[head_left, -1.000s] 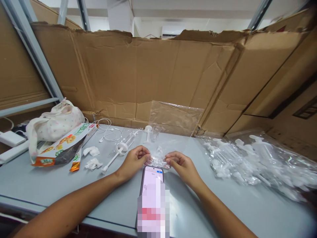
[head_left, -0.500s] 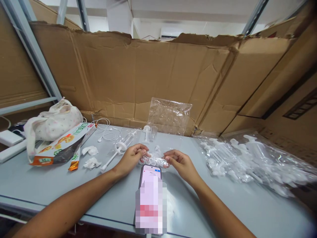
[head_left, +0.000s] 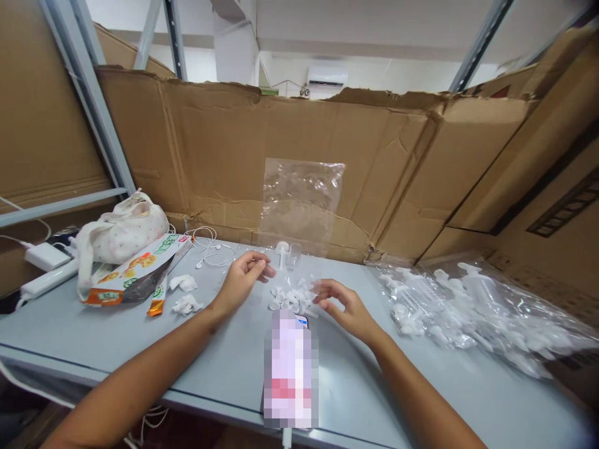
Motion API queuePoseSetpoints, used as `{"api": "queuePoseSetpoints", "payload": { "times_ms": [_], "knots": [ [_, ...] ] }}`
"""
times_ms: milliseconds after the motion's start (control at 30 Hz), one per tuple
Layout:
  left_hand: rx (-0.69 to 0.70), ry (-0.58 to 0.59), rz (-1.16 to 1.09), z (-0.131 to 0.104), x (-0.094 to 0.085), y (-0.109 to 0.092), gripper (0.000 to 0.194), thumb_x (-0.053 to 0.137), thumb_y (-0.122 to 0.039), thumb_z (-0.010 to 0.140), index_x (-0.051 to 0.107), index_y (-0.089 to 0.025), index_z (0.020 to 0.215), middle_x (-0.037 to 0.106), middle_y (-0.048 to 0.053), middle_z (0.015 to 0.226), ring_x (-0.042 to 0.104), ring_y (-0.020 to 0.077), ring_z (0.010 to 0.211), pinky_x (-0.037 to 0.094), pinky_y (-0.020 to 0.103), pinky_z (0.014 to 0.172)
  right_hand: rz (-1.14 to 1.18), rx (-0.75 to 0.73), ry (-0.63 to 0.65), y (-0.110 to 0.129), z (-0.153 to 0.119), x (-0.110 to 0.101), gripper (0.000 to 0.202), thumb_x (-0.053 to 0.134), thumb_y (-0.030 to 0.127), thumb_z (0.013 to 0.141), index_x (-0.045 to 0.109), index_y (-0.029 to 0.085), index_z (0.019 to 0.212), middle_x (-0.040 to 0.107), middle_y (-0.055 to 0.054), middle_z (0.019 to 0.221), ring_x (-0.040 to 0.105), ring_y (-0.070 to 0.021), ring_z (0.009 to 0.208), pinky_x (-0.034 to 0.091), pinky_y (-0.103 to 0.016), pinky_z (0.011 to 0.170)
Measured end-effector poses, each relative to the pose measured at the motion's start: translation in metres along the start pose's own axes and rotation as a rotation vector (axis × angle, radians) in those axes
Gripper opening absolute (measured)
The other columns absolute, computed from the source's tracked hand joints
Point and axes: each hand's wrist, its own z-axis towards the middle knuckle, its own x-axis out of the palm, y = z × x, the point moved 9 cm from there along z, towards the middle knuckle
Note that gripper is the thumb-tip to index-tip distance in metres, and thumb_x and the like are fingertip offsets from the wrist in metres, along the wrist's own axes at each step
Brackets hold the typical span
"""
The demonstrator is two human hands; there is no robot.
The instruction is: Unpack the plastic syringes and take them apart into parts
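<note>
My left hand [head_left: 246,274] is raised above the table, left of a loose pile of small white plastic pieces [head_left: 291,295]. Its fingers are loosely bent and nothing shows between them. On the pile's right side is my right hand [head_left: 340,304], thumb and fingers apart, fingertips near the pieces. Just behind the pile stand a white plunger-like part [head_left: 282,254] and a small clear cup [head_left: 294,255]. A clear plastic bag [head_left: 302,199] rises behind them against the cardboard. A phone [head_left: 291,371], its screen blurred out, lies in front of the pile.
Clear bags of white syringe parts [head_left: 449,305] lie at the right. At the left are a white cloth bag [head_left: 126,227], a food box [head_left: 135,268], an orange-tipped wrapper [head_left: 156,304], crumpled tissues [head_left: 185,293], white earphones [head_left: 206,249] and a power strip [head_left: 49,279]. Cardboard [head_left: 219,143] walls the back.
My hands have moved apart from the clear wrapping and white pieces between them; the pieces now show loose. The syringe beside my left forearm no longer shows. The view has tilted slightly up.
</note>
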Motion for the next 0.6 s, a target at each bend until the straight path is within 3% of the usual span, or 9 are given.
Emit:
{"api": "queuePoseSetpoints", "payload": {
  "times_ms": [133, 333, 467, 600],
  "knots": [
    [0.021, -0.106, 0.075, -0.003, -0.044, -0.012, 0.026, 0.058, -0.038, 0.078, 0.056, -0.016, 0.091, 0.069, 0.005, 0.075, 0.064, 0.0188, 0.077, 0.046, 0.030, 0.072, -0.500, -0.131, -0.009, 0.023, 0.020, 0.006, 0.024, 0.045, 0.030, 0.089, 0.059, 0.021, 0.107, 0.068, -0.009, 0.102, 0.062, -0.0236, 0.091, 0.047, -0.040, 0.081],
    [-0.004, -0.248, 0.146, -0.018, -0.106, -0.011, 0.032, 0.061, -0.042, 0.074, 0.056, -0.019, 0.095, 0.070, 0.003, 0.073, 0.064, 0.0192, 0.081, 0.045, 0.032, 0.079, -0.884, -0.282, 0.221, 0.066, 0.061, 0.074, 0.037, 0.054, 0.019, 0.084, 0.052, 0.018, 0.121, 0.061, -0.012, 0.118, 0.057, -0.0255, 0.104, 0.044, -0.038, 0.084],
    [-0.038, -0.299, 0.160, -0.029, -0.129, -0.007, 0.034, 0.063, -0.044, 0.072, 0.057, -0.019, 0.094, 0.070, 0.004, 0.073, 0.064, 0.0190, 0.080, 0.045, 0.030, 0.076, -1.071, -0.353, 0.333, 0.074, 0.089, 0.120, 0.050, 0.049, 0.005, 0.082, 0.045, 0.020, 0.130, 0.053, -0.013, 0.128, 0.052, -0.0244, 0.110, 0.041, -0.036, 0.085],
    [-0.071, -0.312, 0.148, -0.039, -0.142, -0.002, 0.037, 0.065, -0.046, 0.068, 0.056, -0.019, 0.093, 0.070, 0.004, 0.072, 0.062, 0.0186, 0.074, 0.045, 0.029, 0.072, -1.126, -0.355, 0.391, 0.064, 0.109, 0.149, 0.055, 0.052, 0.003, 0.078, 0.046, 0.020, 0.130, 0.054, -0.015, 0.126, 0.047, -0.0277, 0.114, 0.040, -0.038, 0.085]
  ]
}}
